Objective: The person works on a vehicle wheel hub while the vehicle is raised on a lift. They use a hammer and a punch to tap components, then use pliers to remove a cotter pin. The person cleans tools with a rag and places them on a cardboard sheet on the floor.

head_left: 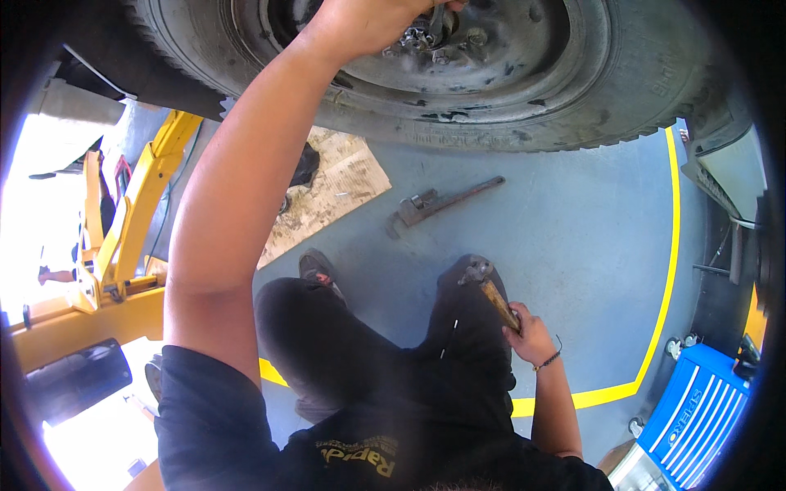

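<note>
Your right hand (532, 339) gripped a hammer (494, 299) angled forward-left toward the wheel hub (474, 37) beside your left hand (364, 24), its hold unclear

left hand (370, 24) at wheel (458, 78) centre | right hand (530, 337) grips hammer (494, 301) | pipe wrench (446, 204) on floor (581, 237)

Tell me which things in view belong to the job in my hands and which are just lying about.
Belonging, likely:
dark round metal wheel with black rubber tyre, left hand at its hub
wooden-handled metal hammer, in the right hand

Lying about, apparently:
rusty metal pipe wrench on the blue-grey floor
stained brown cardboard sheet
blue metal drawer cabinet
</note>
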Action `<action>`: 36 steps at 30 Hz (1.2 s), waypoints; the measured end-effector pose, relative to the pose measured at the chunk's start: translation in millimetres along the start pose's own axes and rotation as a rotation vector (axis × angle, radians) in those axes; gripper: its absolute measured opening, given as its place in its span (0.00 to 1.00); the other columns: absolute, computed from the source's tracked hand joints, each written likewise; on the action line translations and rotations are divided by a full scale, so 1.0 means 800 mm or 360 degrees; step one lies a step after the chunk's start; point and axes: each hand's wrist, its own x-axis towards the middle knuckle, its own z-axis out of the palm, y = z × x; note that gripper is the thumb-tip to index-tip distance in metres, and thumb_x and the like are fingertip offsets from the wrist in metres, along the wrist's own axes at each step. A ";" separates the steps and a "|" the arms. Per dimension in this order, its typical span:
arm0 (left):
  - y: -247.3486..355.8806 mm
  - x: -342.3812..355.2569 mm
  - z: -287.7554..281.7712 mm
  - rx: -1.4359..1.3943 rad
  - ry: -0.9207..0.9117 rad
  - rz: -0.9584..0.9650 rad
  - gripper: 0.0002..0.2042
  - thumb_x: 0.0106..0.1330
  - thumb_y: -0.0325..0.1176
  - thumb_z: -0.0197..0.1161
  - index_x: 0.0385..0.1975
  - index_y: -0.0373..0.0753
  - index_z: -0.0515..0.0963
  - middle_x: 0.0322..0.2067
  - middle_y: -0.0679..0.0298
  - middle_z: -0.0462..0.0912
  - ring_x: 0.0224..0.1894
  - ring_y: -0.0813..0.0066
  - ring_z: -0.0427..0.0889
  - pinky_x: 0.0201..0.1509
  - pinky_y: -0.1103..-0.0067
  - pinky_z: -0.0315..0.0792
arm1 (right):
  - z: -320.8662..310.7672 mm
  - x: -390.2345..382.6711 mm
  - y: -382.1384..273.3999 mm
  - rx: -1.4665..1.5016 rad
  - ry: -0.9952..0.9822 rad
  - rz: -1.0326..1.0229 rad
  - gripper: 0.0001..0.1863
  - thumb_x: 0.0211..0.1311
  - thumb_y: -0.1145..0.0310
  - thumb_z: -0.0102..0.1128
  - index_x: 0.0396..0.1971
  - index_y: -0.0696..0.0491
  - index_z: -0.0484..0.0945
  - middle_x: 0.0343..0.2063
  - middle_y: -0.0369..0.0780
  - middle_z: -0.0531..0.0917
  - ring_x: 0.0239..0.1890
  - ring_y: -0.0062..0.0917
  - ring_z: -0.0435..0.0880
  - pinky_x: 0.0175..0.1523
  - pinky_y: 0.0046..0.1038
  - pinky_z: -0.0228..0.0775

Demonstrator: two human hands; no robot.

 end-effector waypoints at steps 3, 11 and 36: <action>0.002 0.002 0.003 0.0080 -0.0051 0.0015 0.10 0.71 0.20 0.61 0.49 0.34 0.74 0.37 0.66 0.82 0.43 0.79 0.82 0.50 0.80 0.77 | -0.005 0.002 -0.006 -0.0015 -0.0039 0.0117 0.26 0.59 0.70 0.64 0.57 0.53 0.68 0.33 0.54 0.84 0.37 0.53 0.84 0.41 0.46 0.77; 0.027 0.002 0.021 0.0585 -0.0258 -0.0086 0.11 0.69 0.24 0.64 0.49 0.32 0.78 0.39 0.63 0.86 0.40 0.79 0.81 0.50 0.79 0.75 | 0.011 0.000 -0.014 -0.0176 0.0185 -0.0080 0.27 0.59 0.71 0.64 0.58 0.54 0.68 0.39 0.52 0.84 0.38 0.54 0.83 0.42 0.45 0.77; 0.049 0.040 0.010 0.1260 -0.0862 0.0119 0.12 0.65 0.32 0.67 0.46 0.37 0.82 0.37 0.53 0.87 0.39 0.65 0.86 0.45 0.69 0.76 | -0.264 0.062 -0.332 0.0179 0.1051 -0.0452 0.20 0.80 0.53 0.46 0.43 0.56 0.75 0.20 0.31 0.70 0.18 0.11 0.66 0.24 0.17 0.59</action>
